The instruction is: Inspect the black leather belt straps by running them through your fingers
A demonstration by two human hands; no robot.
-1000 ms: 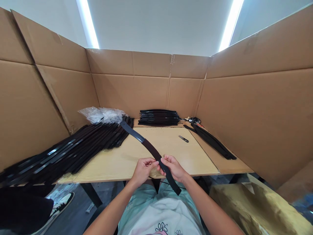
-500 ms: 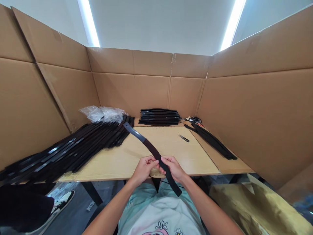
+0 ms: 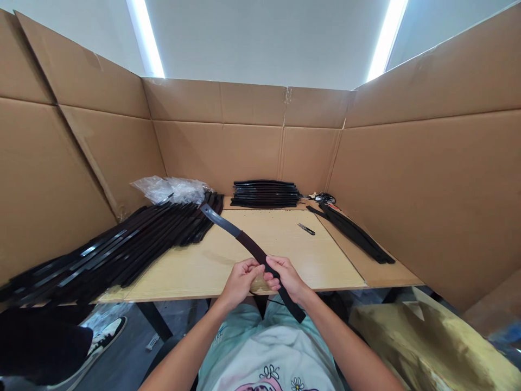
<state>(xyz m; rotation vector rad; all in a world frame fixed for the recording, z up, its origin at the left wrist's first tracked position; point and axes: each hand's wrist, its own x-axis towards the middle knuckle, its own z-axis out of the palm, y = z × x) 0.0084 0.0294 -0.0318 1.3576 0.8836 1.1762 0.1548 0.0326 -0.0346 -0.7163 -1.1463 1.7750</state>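
A long, curved black strip (image 3: 253, 248) slants across the front of the table. Its far end is smooth and glossy with a small hole; the rest has a matt, dark, fabric-like cover. My right hand (image 3: 285, 276) is closed around the strip near its middle, thumb on top. Against the strip's left edge, my left hand (image 3: 243, 277) is closed in a pinch, and whatever lies between its fingertips is hidden. A thin dark cord (image 3: 260, 297) shows below my hands, over the lap. The strip's near end hangs past the table edge.
Many black strips (image 3: 122, 247) lie piled at left beside a clear plastic bag (image 3: 175, 190). More are stacked (image 3: 264, 194) at the back. Small black snips (image 3: 306, 229) and black covers (image 3: 354, 233) lie right. Cardboard walls (image 3: 244, 146) enclose the table; someone's shoe (image 3: 106, 339) is lower left.
The strip has shifted slightly, its far end a little to the left. My right hand's fingers have curled further around it; my left hand stays nearly in place.
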